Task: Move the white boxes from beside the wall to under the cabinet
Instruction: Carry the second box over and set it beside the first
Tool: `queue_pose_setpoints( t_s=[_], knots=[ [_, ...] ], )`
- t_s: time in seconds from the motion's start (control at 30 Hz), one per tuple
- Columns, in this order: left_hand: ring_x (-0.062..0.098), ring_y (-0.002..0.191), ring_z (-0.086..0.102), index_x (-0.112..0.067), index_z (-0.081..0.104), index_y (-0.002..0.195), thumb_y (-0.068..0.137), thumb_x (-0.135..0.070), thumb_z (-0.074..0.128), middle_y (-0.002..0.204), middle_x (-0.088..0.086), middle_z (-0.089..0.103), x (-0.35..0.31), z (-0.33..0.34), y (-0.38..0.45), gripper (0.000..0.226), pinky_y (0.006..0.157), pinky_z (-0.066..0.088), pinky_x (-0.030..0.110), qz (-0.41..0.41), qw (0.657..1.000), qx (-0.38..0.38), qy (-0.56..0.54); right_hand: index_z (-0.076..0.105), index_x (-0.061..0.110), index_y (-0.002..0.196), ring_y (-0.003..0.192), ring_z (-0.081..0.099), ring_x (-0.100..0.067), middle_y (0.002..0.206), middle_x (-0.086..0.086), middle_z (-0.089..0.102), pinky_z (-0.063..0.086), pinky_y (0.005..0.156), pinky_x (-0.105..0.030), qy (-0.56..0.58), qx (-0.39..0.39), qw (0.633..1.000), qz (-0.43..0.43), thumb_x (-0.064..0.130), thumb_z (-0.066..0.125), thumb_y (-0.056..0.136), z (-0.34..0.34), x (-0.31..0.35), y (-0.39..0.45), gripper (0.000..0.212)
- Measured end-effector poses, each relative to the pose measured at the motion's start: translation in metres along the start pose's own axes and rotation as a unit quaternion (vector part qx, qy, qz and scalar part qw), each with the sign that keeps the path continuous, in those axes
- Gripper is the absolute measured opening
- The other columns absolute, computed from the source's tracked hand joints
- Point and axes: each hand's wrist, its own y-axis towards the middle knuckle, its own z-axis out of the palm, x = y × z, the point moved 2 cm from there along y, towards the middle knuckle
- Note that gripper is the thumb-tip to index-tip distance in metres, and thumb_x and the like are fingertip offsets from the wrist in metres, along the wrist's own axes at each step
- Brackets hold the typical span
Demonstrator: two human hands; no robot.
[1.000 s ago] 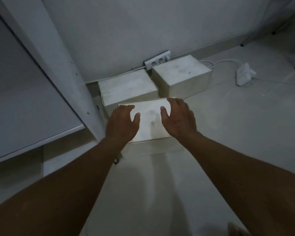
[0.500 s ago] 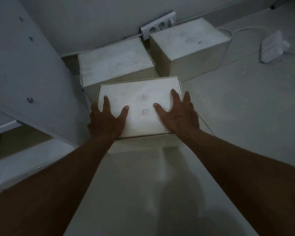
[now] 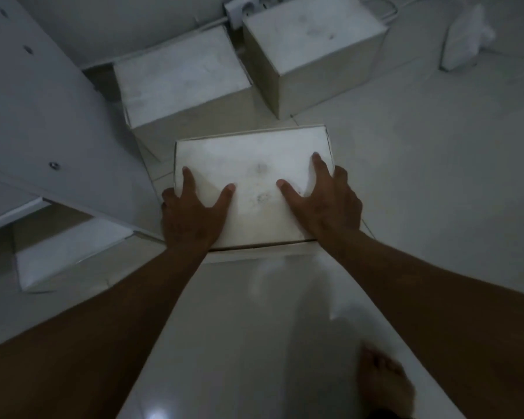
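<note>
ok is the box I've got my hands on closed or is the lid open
Closed. The box shows a flat, unbroken white top with no raised flap; the left hand and right hand grip its sides.

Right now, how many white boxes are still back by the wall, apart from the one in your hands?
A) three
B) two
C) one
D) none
B: behind the held box, gripped by the left hand and right hand, two boxes sit by the wall, the left box and the right box.
</note>
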Motion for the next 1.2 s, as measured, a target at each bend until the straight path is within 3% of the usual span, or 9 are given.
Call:
queue_pose_setpoints(
  t_s=[0.2,0.63,0.97,1.2],
  knots=[
    [0.036,0.136,0.035,-0.032,0.014,0.155,0.076,-0.081,0.048,0.149,0.017,0.031,-0.018,-0.061,-0.082,0.098,0.110,0.035,0.048,0.006,0.999,0.030,-0.022,0.020,0.036,0.153,0.128,0.048,-0.032,0.150,-0.011,0.035,0.041,0.101,-0.042,-0.025,-0.003,0.999,0.031,0.080,0.046,0.081,-0.083,0.000,-0.078,0.088],
    [0.036,0.137,0.035,-0.034,0.014,0.155,0.079,-0.077,0.049,0.151,0.016,0.028,0.001,-0.247,-0.237,0.095,0.109,0.033,0.045,-0.007,0.998,0.035,-0.051,0.022,0.036,0.152,0.130,0.047,-0.031,0.151,-0.010,0.034,0.040,0.102,-0.044,-0.030,-0.008,0.999,0.018,0.078,0.049,0.081,-0.222,0.076,-0.256,0.087],
    [0.037,0.135,0.036,-0.034,0.015,0.154,0.078,-0.078,0.050,0.149,0.017,0.030,0.073,-0.351,-0.327,0.094,0.109,0.035,0.046,-0.070,0.996,-0.022,-0.055,0.022,0.037,0.152,0.131,0.045,-0.031,0.151,-0.008,0.034,0.040,0.103,-0.043,-0.023,0.041,0.997,-0.065,0.077,0.050,0.081,-0.247,0.143,-0.356,0.086],
    [0.038,0.136,0.035,-0.036,0.013,0.154,0.078,-0.078,0.050,0.152,0.016,0.027,0.150,-0.410,-0.360,0.094,0.109,0.036,0.051,-0.118,0.989,-0.057,-0.061,0.023,0.038,0.152,0.130,0.047,-0.029,0.151,-0.006,0.035,0.041,0.101,-0.042,-0.013,0.070,0.990,-0.121,0.077,0.050,0.081,-0.223,0.208,-0.419,0.085]
  ],
)
